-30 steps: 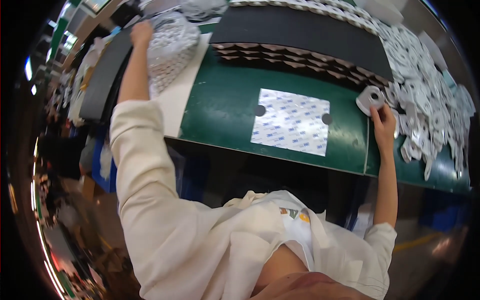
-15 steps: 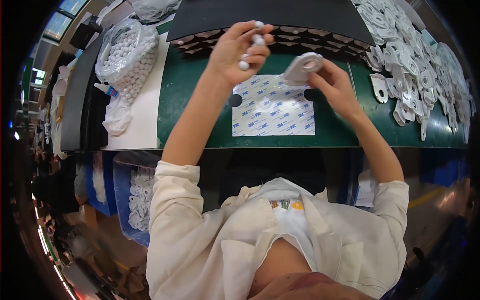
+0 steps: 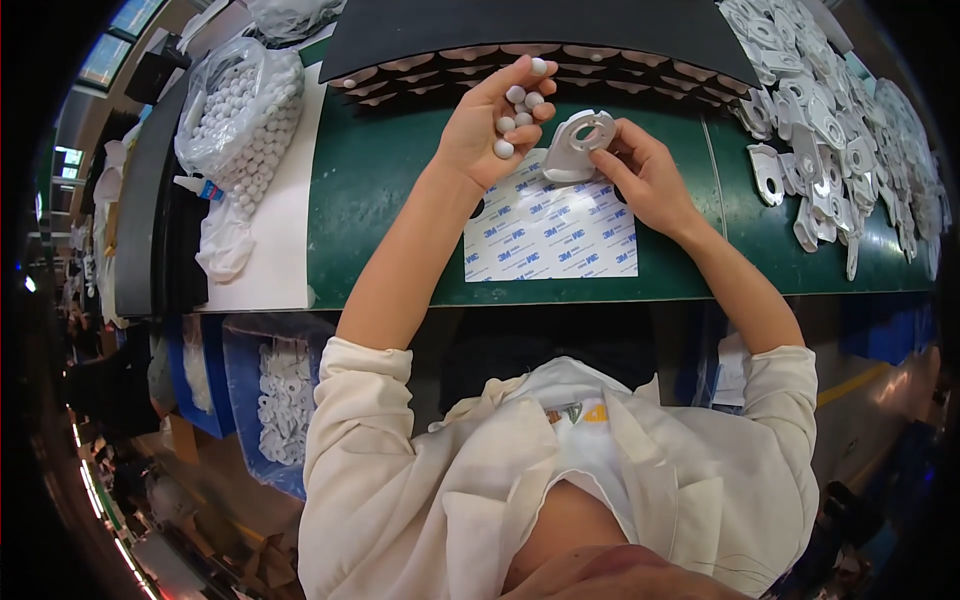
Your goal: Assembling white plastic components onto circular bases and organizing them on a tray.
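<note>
Several small white balls [image 3: 523,119] lie in my left hand [image 3: 470,135], whose palm is turned up with the fingers curled around them. One more ball [image 3: 539,66] sits at the tips of thumb and forefinger. Just right of it, my right hand [image 3: 655,185] grips a white plastic part [image 3: 567,162] by its ringed end, between thumb and fingers. The part is tilted, its round hole showing, and does not touch the left hand. Beneath both hands a white sheet with blue print [image 3: 550,250] lies on the green table [image 3: 390,120].
Behind my hands stand stacked black trays [image 3: 540,25] holding pale parts. A heap of similar white plastic parts [image 3: 820,150] covers the right side. At the left are a clear bag of white balls [image 3: 250,120] and a small glue bottle [image 3: 200,187]. Below the table edge stands a blue lined bin [image 3: 240,400].
My right hand has brought the plastic part left, closer to my left hand, and tipped it more upright. My left hand has shifted slightly right and down, and its balls show more plainly.
</note>
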The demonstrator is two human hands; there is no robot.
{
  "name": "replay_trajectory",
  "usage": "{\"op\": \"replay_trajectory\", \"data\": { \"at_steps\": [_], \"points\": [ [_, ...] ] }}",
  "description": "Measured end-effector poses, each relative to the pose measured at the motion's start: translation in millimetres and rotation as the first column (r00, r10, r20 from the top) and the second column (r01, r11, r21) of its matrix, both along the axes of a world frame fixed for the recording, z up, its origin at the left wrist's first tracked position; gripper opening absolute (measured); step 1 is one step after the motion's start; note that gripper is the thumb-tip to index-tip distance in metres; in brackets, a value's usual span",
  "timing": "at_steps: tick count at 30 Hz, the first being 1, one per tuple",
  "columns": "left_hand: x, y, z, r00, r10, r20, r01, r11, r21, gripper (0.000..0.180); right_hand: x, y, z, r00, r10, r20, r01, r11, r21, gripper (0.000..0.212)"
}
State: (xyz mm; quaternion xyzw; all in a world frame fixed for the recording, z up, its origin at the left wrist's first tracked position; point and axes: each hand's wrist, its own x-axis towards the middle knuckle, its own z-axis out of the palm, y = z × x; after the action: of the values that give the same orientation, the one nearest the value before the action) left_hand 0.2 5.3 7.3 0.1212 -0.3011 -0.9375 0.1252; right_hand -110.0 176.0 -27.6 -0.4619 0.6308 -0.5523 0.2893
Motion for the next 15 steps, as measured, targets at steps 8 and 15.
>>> {"op": "replay_trajectory", "data": {
  "at_steps": [8,15],
  "points": [
    [-0.2,-2.8,-4.5,1.000,0.020,-0.003,-0.020,1.000,-0.023,0.032,3.7,0.0,7.5,0.996,0.013,-0.088,-0.009,0.999,0.044,0.012],
    [-1.4,-2.4,-2.8,0.998,0.007,0.061,-0.006,1.000,-0.015,0.029,5.9,0.9,8.2,0.983,-0.014,-0.182,0.015,1.000,0.004,0.011]
  ]
}}
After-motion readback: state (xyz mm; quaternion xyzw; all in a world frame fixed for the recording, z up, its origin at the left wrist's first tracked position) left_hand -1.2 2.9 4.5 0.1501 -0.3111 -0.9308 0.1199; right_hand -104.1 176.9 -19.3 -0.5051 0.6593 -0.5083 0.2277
